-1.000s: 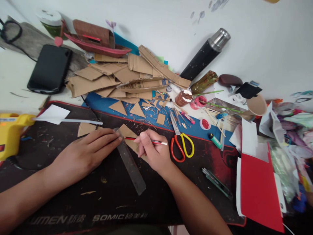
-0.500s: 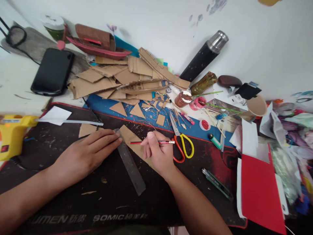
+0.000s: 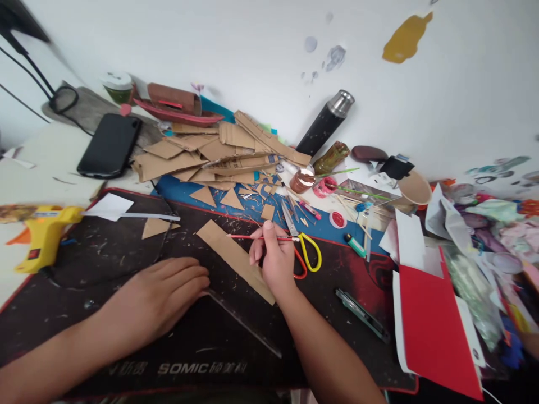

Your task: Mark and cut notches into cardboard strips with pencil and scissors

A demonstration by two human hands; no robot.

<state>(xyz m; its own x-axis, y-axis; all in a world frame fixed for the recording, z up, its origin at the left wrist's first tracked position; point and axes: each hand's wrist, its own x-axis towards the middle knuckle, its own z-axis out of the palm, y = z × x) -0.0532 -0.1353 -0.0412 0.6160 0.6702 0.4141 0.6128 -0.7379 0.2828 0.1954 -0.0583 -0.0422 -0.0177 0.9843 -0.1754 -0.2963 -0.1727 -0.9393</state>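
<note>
Gripped by its far end, a clear ruler [image 3: 246, 324] is tilted on edge over the dark mat, with my left hand [image 3: 166, 292] closed around it. A pencil [image 3: 241, 237] with a red body lies across the fingers of my right hand [image 3: 275, 258], its tip pointing left. Between the hands is a brown cardboard strip [image 3: 227, 253], lying slantwise; the right hand is over its right side. The ruler is apart from the strip. Just beyond the right hand, scissors [image 3: 310, 252] with red and yellow handles lie partly hidden by it.
A yellow glue gun [image 3: 50, 233] stands at left. Cardboard scraps [image 3: 177, 163] pile up behind, near a black thermos [image 3: 322, 126]. A utility knife [image 3: 362, 315] and red sheet [image 3: 435, 325] lie at right. Open paint jars [image 3: 303, 181] stand behind the scissors.
My left hand has drawn the ruler away from the cardboard strip, toward me, and turned it on edge. The right hand still holds the pencil. The camera view has shifted.
</note>
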